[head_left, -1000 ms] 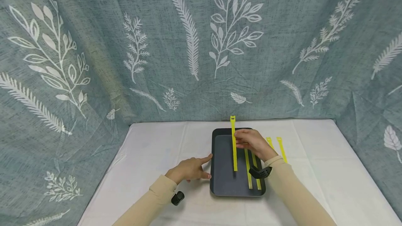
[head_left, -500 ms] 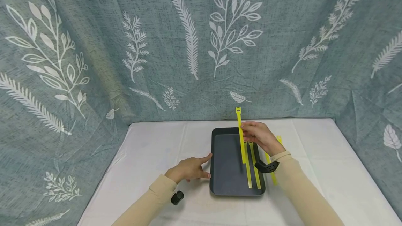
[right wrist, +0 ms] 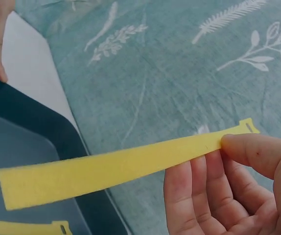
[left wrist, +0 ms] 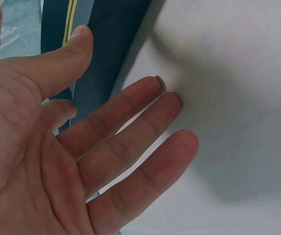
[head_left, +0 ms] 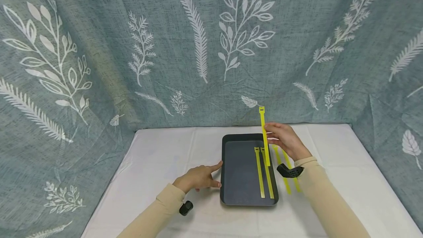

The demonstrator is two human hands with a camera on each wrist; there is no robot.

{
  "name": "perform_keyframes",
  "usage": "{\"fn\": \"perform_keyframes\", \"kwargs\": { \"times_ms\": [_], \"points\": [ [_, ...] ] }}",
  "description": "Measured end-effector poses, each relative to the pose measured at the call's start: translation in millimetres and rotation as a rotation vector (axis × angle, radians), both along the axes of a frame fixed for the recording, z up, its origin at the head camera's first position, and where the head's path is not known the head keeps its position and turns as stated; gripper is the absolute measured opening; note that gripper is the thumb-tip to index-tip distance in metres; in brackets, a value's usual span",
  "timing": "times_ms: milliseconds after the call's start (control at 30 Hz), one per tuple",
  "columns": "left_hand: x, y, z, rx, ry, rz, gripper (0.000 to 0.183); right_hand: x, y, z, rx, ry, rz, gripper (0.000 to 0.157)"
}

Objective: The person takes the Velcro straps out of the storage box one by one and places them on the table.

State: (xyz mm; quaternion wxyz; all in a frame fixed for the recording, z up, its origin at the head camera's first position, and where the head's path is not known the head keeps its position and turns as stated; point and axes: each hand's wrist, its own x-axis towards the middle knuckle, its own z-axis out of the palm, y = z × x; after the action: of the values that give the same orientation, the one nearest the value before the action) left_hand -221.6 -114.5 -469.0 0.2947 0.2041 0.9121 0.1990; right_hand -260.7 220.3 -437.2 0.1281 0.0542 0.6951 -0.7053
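My right hand (head_left: 285, 139) pinches a yellow hook-and-loop cable tie (right wrist: 111, 166) between thumb and fingers. The tie stands nearly upright over the right side of a dark grey tray (head_left: 236, 172), its slotted head at the top. Inside the tray lie two more yellow cable ties, a left one (head_left: 260, 175) and a right one (head_left: 269, 183), side by side near the right wall. My left hand (head_left: 199, 177) is at the tray's left wall, index fingertip and thumb right at the rim. Its other fingers extend loosely in the left wrist view and hold nothing.
On the white cloth (head_left: 158, 164) right of the tray lie two further yellow ties (head_left: 286, 184), partly hidden by the right hand and wrist. A blue-grey curtain with white leaf prints (head_left: 185, 65) hangs behind the table. Each wrist wears a black device (head_left: 290, 171).
My right hand has carried the cable tie up and to the right, from over the tray's middle to its right wall. The left hand and the tray have stayed in place.
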Motion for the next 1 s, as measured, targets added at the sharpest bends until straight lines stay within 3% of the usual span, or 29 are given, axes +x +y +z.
{"fn": "perform_keyframes", "kwargs": {
  "times_ms": [533,1000],
  "points": [
    [0.2,1,2.6,-0.002,0.002,0.007,0.082,2.2,38,7.3,0.109,-0.013,-0.023,0.066],
    [1.4,1,4.3,0.005,-0.002,0.012,0.082,11.2,82,-4.2,0.217,-0.031,-0.045,0.069]
  ]
}}
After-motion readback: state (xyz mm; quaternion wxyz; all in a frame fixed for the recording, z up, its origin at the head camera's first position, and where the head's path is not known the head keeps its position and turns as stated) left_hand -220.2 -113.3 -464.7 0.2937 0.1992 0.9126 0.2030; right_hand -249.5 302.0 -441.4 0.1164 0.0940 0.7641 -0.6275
